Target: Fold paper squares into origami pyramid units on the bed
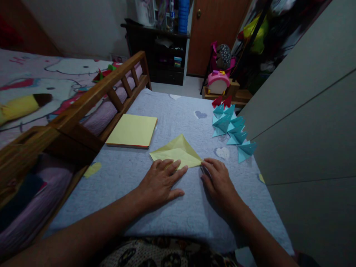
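Observation:
A folded yellow paper (178, 150) lies on the grey-blue bedspread (167, 207) in front of me. My left hand (160, 183) rests flat with fingers spread, its fingertips pressing the paper's near edge. My right hand (219, 180) sits at the paper's right corner, fingers curled and pinching that tip against the bedspread.
A stack of yellow paper sheets (132, 130) lies to the left by the wooden bed rail (105, 91). Several folded teal and red paper pieces (230, 128) sit at the right by a grey wall (306, 111). A small yellow scrap (92, 169) lies at the left edge.

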A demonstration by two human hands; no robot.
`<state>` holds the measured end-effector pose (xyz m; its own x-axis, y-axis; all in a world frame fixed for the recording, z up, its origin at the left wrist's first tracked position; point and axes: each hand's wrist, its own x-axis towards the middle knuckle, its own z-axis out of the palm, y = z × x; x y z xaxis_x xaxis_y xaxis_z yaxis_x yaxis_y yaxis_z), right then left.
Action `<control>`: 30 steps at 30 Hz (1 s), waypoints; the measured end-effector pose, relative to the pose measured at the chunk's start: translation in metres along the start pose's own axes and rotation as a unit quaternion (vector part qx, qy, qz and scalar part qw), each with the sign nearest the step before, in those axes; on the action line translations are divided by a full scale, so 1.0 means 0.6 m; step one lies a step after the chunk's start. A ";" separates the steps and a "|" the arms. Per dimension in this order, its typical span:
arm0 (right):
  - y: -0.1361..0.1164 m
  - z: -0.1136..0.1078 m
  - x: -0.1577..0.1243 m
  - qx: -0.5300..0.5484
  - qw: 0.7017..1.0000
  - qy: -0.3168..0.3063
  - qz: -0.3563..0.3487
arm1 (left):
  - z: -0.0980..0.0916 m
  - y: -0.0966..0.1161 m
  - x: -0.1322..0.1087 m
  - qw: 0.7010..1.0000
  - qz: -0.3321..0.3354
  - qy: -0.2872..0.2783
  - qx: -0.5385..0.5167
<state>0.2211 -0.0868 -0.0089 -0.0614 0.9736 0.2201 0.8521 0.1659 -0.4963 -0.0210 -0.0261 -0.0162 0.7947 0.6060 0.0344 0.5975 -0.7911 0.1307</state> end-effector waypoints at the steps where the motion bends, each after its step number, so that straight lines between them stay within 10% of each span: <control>1: 0.009 0.000 0.009 0.007 1.000 0.003 0.011 | -0.001 0.000 0.000 1.000 -0.001 -0.001 0.000; 30: 0.022 0.017 0.072 -0.053 0.995 -0.029 0.079 | -0.005 0.002 0.001 1.000 -0.005 -0.009 -0.004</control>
<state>0.2248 -0.0408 -0.0144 0.0514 0.9941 0.0957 0.9031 -0.0054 -0.4293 -0.0203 -0.0266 -0.0132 0.7902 0.6126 0.0149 0.6052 -0.7840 0.1383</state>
